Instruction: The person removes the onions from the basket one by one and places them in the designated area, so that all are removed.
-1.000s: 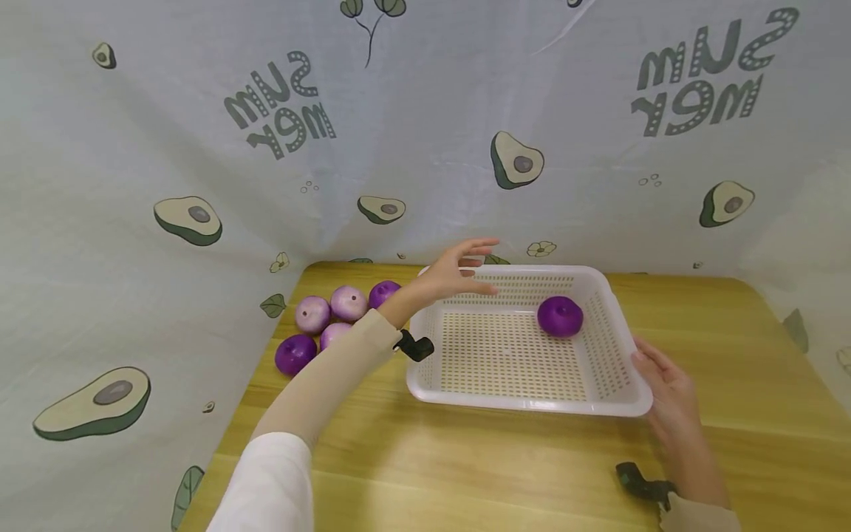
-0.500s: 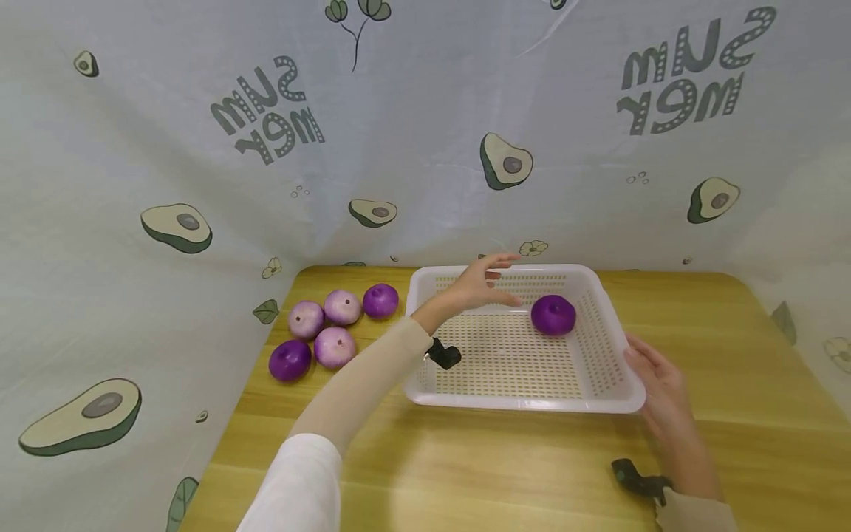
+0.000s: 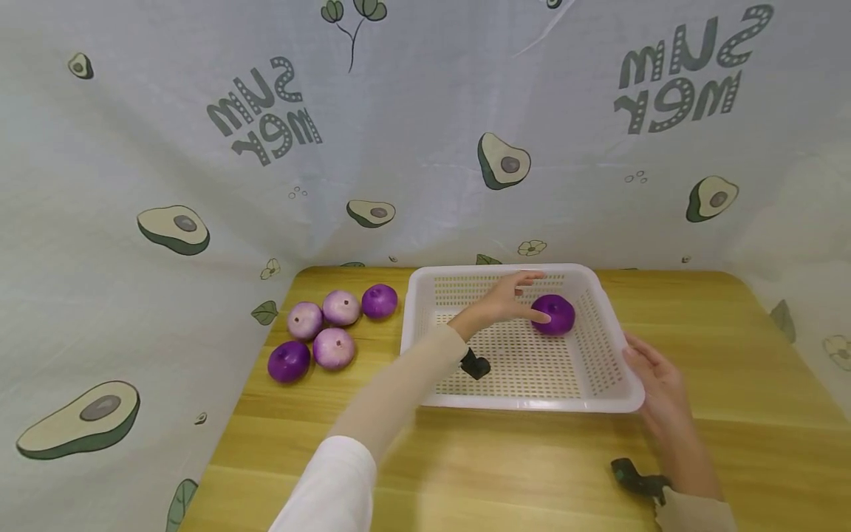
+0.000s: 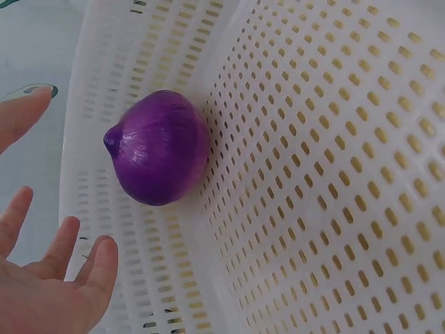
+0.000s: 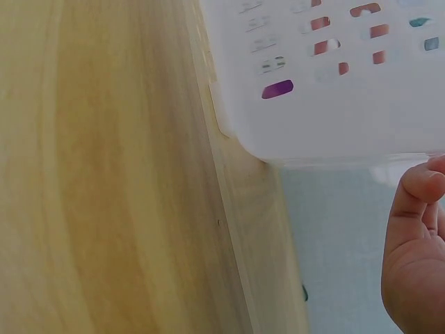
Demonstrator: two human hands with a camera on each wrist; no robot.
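Note:
A white perforated plastic basket sits on the table, with one dark purple onion inside near its right wall. My left hand hovers over the basket, fingers spread, its thumb overlapping the onion in the head view. From the left wrist, the hand shows apart from the onion, whose pointed tip faces the fingers. At the basket's right rim, my right hand grips the edge. In the right wrist view its curled fingers meet the basket's rim.
Left of the basket, several more onions lie grouped on the wooden table: a dark purple onion, paler ones such as this pale onion, and a purple onion nearest the basket. A printed curtain hangs behind.
My left hand has moved right and slightly down across the basket to the onion inside, its fingers staying spread. The right hand keeps its grip on the rim. The view has shifted slightly.

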